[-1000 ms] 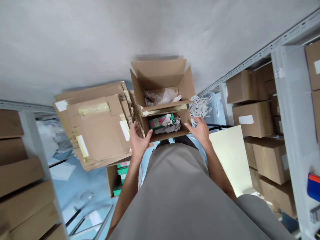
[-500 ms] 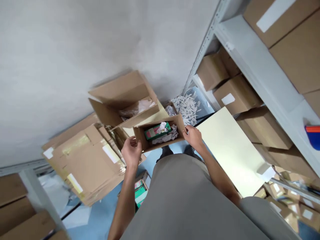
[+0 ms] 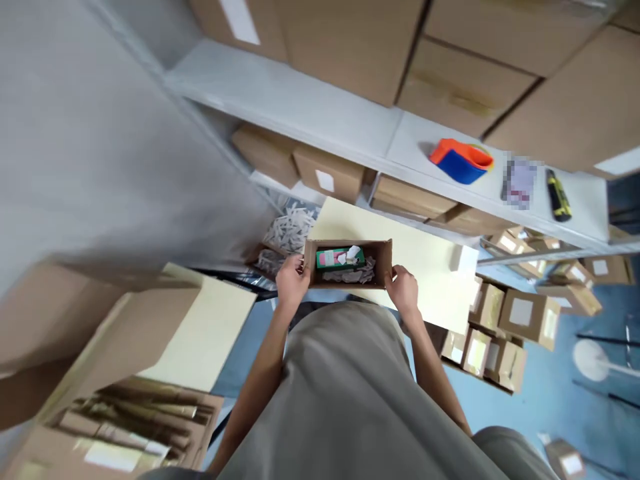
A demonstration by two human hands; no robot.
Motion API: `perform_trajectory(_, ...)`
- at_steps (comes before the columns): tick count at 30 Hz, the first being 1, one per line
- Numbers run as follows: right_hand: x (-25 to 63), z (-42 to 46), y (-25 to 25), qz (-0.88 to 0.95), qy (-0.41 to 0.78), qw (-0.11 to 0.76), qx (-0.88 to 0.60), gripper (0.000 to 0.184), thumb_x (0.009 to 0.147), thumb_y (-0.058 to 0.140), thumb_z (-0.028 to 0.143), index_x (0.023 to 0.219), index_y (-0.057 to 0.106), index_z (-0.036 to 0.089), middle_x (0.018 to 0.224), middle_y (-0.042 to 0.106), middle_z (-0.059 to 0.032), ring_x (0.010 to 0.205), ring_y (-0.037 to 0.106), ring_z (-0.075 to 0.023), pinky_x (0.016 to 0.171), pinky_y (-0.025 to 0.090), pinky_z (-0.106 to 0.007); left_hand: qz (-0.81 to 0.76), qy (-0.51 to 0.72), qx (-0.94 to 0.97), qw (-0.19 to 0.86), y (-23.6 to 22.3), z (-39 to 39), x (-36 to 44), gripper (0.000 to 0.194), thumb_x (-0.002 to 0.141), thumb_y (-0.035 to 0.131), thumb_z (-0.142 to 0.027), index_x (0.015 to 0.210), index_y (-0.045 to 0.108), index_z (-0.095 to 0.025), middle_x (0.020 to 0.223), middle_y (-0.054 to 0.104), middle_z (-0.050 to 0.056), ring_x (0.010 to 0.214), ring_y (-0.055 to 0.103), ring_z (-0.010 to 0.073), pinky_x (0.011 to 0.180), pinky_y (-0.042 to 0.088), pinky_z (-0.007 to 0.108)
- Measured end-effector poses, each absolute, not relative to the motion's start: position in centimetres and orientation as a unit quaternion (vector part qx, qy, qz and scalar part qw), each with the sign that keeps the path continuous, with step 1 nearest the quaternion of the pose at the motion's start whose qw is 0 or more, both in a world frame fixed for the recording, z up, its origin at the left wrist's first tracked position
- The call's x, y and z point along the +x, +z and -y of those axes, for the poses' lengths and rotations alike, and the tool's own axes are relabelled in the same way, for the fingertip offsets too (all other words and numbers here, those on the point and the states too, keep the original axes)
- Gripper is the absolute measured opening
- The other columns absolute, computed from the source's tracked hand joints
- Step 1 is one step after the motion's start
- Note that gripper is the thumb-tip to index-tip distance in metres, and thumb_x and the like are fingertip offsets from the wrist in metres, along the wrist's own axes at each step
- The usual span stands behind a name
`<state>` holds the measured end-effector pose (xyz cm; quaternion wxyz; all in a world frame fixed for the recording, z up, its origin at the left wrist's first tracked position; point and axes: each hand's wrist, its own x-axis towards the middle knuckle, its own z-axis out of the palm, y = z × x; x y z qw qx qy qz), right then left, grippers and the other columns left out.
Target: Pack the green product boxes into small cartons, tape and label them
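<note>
Between both hands is a small open cardboard box (image 3: 349, 285), held level in front of my body. My left hand (image 3: 293, 283) grips its left end, and my right hand (image 3: 402, 288) grips the right end. Inside lie a green and pink box (image 3: 327, 259) and crumpled paper (image 3: 357, 273), with a white scrap of paper on the green box. Under and behind the cardboard box is a pale yellow tabletop (image 3: 430, 280). The fingertips against the far sides of the box are partly hidden.
Beyond the table, a grey shelf (image 3: 310, 120) carries large cartons, an orange and blue item (image 3: 463, 161) and a yellow-black cutter (image 3: 559, 195). Shredded paper (image 3: 290, 230) sits left of the table. A large open carton (image 3: 135, 327) stands at left; small labelled boxes (image 3: 523, 312) at right.
My view and body have turned right, from the wall and flattened cardboard toward the shelf. The held box has come along and is now in front of the yellow tabletop.
</note>
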<state>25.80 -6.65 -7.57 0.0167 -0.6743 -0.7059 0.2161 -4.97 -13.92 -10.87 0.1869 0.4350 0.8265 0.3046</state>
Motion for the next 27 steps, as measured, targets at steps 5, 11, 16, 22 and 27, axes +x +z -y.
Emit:
perform_trajectory(5, 32.6, 4.2, -8.0, 0.65, 0.216, 0.029, -0.728, 0.019, 0.112, 0.058, 0.024, 0.102, 0.073, 0.018, 0.109, 0.081, -0.0124, 0.083, 0.07, -0.0228, 0.07, 0.033, -0.032, -0.793, 0.278, 0.497, 0.216, -11.4, 6.6, 1.4, 0.022, 0.089, 0.068, -0.023, 0.11, 0.072, -0.021, 0.105, 0.083, 0.011, 0.093, 0.08, 0.0291, 0.094, 0.062, 0.041)
perform_trajectory(11, 35.0, 3.4, -8.1, 0.616, 0.237, 0.014, -0.751, 0.019, 0.112, 0.058, 0.024, 0.109, 0.076, 0.019, 0.115, 0.081, -0.0133, 0.093, 0.075, -0.0257, 0.075, 0.041, -0.032, -0.773, 0.269, 0.527, 0.23, -11.6, 3.5, 3.4, 0.021, 0.09, 0.067, -0.024, 0.11, 0.069, -0.023, 0.105, 0.082, 0.01, 0.089, 0.078, 0.0267, 0.091, 0.062, 0.039)
perform_trajectory(16, 35.0, 1.1, -7.4, 0.599, 0.267, -0.003, -0.755, 0.03, 0.112, 0.063, 0.041, 0.129, 0.075, 0.02, 0.126, 0.079, -0.0171, 0.107, 0.078, -0.0323, 0.083, 0.052, -0.036, -0.775, 0.271, 0.523, 0.226, -11.8, 3.4, 3.5, 0.025, 0.09, 0.069, -0.022, 0.115, 0.068, -0.023, 0.109, 0.081, 0.01, 0.087, 0.078, 0.0262, 0.09, 0.064, 0.04)
perform_trajectory(22, 34.2, -6.1, -8.4, 0.618, 0.226, 0.059, -0.75, 0.056, 0.106, 0.07, 0.046, 0.154, 0.062, 0.02, 0.152, 0.063, -0.0234, 0.111, 0.078, -0.0399, 0.09, 0.059, -0.047, -0.775, 0.296, 0.525, 0.191, -12.2, 6.2, 4.3, 0.039, 0.092, 0.074, -0.024, 0.131, 0.065, -0.023, 0.129, 0.075, 0.015, 0.099, 0.079, 0.0284, 0.09, 0.066, 0.043)
perform_trajectory(27, 33.7, -9.1, -9.5, 0.643, 0.223, 0.133, -0.721, 0.042, 0.11, 0.063, 0.045, 0.143, 0.066, 0.018, 0.142, 0.07, -0.023, 0.115, 0.075, -0.0403, 0.097, 0.059, -0.051, -0.715, 0.294, 0.596, 0.215, -11.3, 8.7, 5.2, 0.044, 0.099, 0.077, -0.034, 0.139, 0.063, -0.024, 0.135, 0.075, 0.015, 0.123, 0.076, 0.0327, 0.108, 0.064, 0.049)
